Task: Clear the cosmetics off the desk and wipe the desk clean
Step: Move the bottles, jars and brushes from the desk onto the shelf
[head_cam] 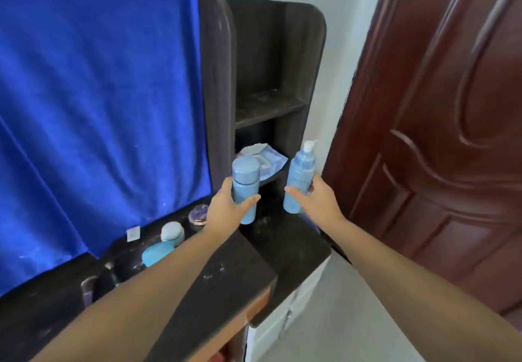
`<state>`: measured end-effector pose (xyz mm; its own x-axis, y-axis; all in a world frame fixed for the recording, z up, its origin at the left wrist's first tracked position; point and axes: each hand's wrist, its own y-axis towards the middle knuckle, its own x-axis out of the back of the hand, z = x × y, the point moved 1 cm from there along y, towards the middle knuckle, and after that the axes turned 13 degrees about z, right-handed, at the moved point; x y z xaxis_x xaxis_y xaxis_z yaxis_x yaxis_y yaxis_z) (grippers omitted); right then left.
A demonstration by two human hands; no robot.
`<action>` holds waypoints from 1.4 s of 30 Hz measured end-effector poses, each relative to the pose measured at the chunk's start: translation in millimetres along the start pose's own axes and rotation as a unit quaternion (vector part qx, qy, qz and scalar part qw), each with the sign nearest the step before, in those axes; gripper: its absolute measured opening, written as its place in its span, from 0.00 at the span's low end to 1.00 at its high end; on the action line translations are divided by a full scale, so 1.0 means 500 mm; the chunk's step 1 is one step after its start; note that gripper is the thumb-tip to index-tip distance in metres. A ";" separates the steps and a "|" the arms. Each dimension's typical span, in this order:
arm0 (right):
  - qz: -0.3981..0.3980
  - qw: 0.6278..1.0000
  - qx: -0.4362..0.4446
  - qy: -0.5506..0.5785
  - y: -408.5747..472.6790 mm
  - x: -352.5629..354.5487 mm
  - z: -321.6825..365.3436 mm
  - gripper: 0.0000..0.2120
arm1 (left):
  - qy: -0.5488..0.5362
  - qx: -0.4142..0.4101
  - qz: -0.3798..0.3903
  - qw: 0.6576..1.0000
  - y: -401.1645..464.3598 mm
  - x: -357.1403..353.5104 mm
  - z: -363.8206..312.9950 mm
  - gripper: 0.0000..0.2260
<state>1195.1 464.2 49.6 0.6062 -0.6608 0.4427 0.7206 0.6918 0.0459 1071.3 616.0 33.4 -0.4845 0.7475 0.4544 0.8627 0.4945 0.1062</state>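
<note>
We saw faint lettering on the pump bottle (298,181), too blurred to read. Our right hand (317,200) gripped that pale blue bottle with its white pump; our left hand (226,206) held a capped blue bottle (245,189). Both were upright above the dusty dark counter (214,277), before the shelf (268,110), where more blue jars (172,231) stood

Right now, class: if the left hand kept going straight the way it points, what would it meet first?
Probably the wipes pack on the dark shelf; the left hand, holding the capped blue bottle, points toward it, though depth is unclear.
</note>
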 end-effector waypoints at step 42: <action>0.021 0.982 0.131 -0.137 0.655 0.153 0.125 0.19 | 0.096 0.037 -0.183 0.978 0.609 0.024 -0.190 0.23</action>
<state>1456.5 658.6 154.7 0.4942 -0.5509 0.6725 0.5633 0.7921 0.2350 1342.0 733.1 155.3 -0.7159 0.4210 0.5571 0.6208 0.7489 0.2318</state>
